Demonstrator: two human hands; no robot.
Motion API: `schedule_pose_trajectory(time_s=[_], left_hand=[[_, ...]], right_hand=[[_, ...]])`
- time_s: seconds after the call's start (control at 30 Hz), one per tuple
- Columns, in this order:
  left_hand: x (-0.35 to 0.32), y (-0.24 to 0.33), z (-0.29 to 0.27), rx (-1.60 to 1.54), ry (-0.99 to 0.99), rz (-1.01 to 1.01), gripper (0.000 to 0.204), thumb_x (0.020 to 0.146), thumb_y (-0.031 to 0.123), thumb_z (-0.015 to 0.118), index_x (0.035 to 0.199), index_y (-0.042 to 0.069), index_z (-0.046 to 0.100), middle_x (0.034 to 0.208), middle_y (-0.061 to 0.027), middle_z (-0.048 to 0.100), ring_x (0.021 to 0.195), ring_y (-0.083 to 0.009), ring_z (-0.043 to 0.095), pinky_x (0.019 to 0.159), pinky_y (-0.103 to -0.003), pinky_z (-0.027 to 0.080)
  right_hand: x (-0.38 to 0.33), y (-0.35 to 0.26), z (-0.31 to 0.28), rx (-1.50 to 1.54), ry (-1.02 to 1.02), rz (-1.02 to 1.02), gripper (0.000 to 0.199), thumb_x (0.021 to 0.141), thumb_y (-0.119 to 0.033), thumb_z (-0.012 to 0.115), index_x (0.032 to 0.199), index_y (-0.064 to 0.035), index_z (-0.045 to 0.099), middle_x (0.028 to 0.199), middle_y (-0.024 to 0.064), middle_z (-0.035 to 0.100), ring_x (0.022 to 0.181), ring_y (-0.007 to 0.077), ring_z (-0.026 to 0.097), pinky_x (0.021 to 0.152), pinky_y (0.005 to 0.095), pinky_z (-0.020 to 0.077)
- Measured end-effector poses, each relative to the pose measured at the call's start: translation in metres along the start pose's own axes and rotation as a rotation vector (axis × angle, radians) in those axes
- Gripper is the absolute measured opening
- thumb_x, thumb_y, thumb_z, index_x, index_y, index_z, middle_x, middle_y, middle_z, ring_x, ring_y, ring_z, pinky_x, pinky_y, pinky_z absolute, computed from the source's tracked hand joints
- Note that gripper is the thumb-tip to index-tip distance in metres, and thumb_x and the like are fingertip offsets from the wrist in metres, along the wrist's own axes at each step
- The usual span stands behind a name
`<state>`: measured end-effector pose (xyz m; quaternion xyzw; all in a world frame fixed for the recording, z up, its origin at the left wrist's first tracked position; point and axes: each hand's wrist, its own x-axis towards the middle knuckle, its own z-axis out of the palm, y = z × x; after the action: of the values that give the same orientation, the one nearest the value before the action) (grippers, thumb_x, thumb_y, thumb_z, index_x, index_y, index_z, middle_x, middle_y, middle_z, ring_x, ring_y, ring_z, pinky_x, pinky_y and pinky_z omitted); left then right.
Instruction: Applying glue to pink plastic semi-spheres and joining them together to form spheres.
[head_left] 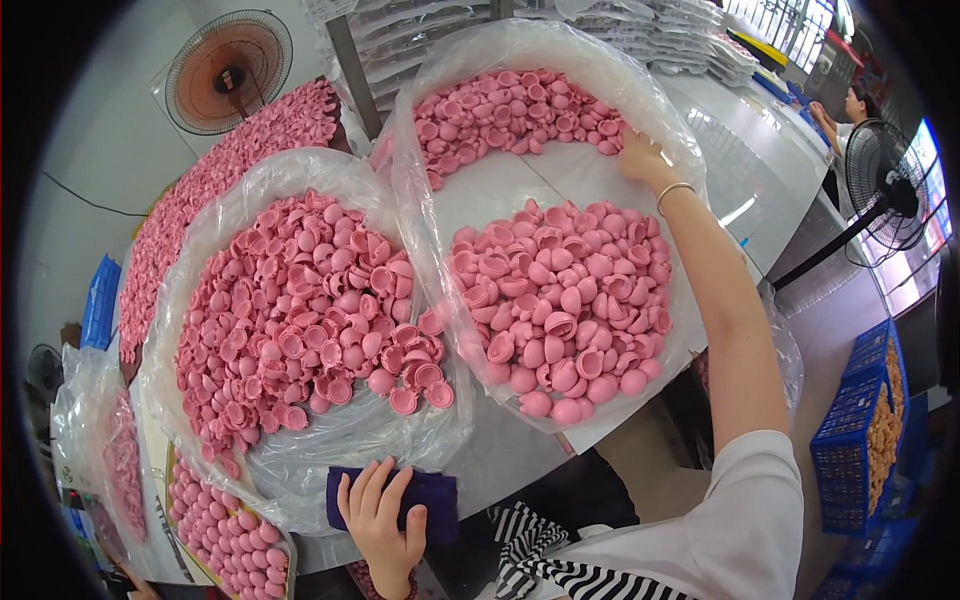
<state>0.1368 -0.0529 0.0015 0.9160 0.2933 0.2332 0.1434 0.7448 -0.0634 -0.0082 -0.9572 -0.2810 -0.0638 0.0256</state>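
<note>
My left hand [380, 515] lies with spread fingers on a folded dark purple cloth [436, 500] at the table's near edge. My right arm stretches far forward, a bangle at the wrist. Its hand [642, 160] is curled at the right end of a far pile of pink plastic half-shells [520, 110]; the fingertips are partly hidden. A nearer pile of pink half-shells [565, 300] sits in the same clear plastic bag [430, 240], with bare surface between the piles. To the left, another clear bag [165, 330] holds a large heap of pink open shell pieces [300, 310].
Pink balls [230, 535] fill a tray at the lower left. More pink pieces [200, 200] are heaped behind. A fan [228, 77] stands far left, a black fan [885, 180] at right. Blue crates [845, 440] hold orange-brown pieces. A person [850, 115] works at the far right.
</note>
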Motion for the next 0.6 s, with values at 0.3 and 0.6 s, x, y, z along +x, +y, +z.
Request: schedule_pose_trajectory(time_s=[0.3, 0.6], left_hand=[[-0.004, 0.0, -0.002, 0.001, 0.012, -0.015, 0.035, 0.079, 0.032, 0.048, 0.097, 0.006, 0.061, 0.106, -0.0102, 0.057, 0.104, -0.0276, 0.049, 0.098, -0.045, 0.024], [-0.001, -0.001, 0.0, -0.011, 0.003, -0.022, 0.036, 0.079, 0.035, 0.048, 0.097, 0.007, 0.062, 0.106, -0.0102, 0.057, 0.104, -0.0274, 0.05, 0.098, -0.045, 0.024]], right_hand=[[-0.021, -0.028, -0.009, 0.132, 0.077, 0.042, 0.065, 0.073, -0.044, 0.056, 0.125, -0.0106, 0.037, 0.128, 0.0199, 0.035, 0.121, 0.0347, 0.031, 0.095, 0.0447, 0.0342], [-0.061, -0.037, -0.031, 0.053, -0.12, -0.252, 0.049, 0.076, -0.041, 0.05, 0.114, -0.0094, 0.046, 0.109, 0.0226, 0.05, 0.103, 0.0348, 0.048, 0.085, 0.04, 0.041]])
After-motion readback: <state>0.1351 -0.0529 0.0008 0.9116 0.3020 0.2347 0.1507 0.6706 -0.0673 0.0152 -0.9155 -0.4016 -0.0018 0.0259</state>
